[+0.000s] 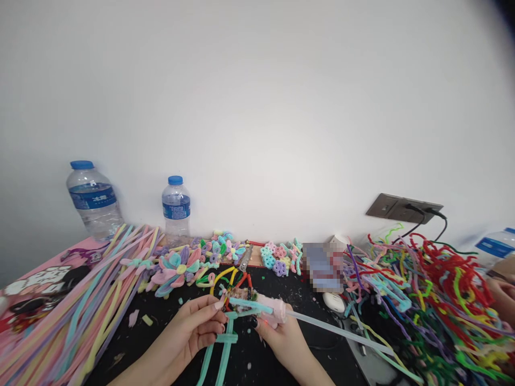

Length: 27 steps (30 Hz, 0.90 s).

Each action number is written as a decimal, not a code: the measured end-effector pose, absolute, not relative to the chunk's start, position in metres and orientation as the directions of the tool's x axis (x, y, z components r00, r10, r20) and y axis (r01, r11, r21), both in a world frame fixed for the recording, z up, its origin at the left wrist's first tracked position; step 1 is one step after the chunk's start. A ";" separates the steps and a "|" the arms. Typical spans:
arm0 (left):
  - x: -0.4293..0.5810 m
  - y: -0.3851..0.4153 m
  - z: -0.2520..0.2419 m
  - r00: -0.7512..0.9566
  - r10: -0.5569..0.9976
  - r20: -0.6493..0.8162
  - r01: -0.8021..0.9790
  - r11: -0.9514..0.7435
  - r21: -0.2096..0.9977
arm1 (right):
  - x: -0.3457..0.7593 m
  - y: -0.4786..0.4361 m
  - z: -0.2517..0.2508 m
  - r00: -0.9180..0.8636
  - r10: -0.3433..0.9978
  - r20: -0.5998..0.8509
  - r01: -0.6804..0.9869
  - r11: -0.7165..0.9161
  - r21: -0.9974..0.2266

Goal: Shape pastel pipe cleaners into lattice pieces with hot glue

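Note:
My right hand [284,340] is wrapped round a pink hot glue gun [277,311], its nozzle end pointing left. A long translucent glue stick [341,333] juts out of the gun's back to the right. My left hand [195,328] pinches mint-green pipe cleaners [227,338] just left of the gun. Their long ends hang down toward the bottom edge, and a short crosspiece lies over them. A light blue strand runs across the front of the gun. Behind my fingers are scissors [244,258] and yellow and red tool handles, partly covered.
Long pastel pipe cleaners [100,305] lie at left, beside finished fuzzy flowers [181,269]. Two water bottles [176,206] stand against the wall. A tangled colourful heap [426,300] fills the right, near a white earbud case [333,302] and wall socket [402,208]. Another person's hand [501,300] shows far right.

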State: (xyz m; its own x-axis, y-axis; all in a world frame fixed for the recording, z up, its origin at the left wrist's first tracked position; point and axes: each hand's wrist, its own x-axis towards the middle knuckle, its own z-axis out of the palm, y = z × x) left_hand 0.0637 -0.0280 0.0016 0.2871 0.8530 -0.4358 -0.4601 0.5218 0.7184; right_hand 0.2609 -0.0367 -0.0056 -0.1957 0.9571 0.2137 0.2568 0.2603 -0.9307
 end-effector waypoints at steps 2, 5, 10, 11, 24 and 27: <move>0.064 -0.028 0.003 0.286 0.849 -0.444 -0.459 0.528 0.714 | 0.261 -0.037 -0.005 -0.187 0.958 0.216 0.251 0.259 -0.932; 0.065 -0.028 0.005 0.285 0.844 -0.454 -0.454 0.536 0.712 | 0.260 -0.036 -0.004 -0.191 0.959 0.211 0.250 0.255 -0.934; 0.063 -0.029 0.002 0.291 0.845 -0.450 -0.459 0.536 0.709 | 0.260 -0.035 -0.004 -0.208 0.951 0.230 0.239 0.277 -0.931; 0.062 -0.029 0.001 0.292 0.847 -0.445 -0.460 0.532 0.711 | 0.260 -0.035 -0.004 -0.213 0.948 0.235 0.235 0.283 -0.930; 0.062 -0.025 -0.003 0.326 0.848 -0.417 -0.457 0.528 0.716 | 0.261 -0.035 -0.003 -0.239 0.933 0.268 0.306 0.334 -0.891; 0.062 -0.026 -0.002 0.320 0.850 -0.419 -0.455 0.525 0.719 | 0.261 -0.036 -0.004 -0.216 0.938 0.272 0.345 0.333 -0.878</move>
State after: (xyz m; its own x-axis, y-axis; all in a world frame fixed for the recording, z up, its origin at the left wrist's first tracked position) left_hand 0.0619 -0.0262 -0.0024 0.3195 0.8501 -0.4186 -0.4551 0.5251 0.7191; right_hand 0.2613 -0.0362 -0.0038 -0.2155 0.9380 0.2715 0.3446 0.3332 -0.8776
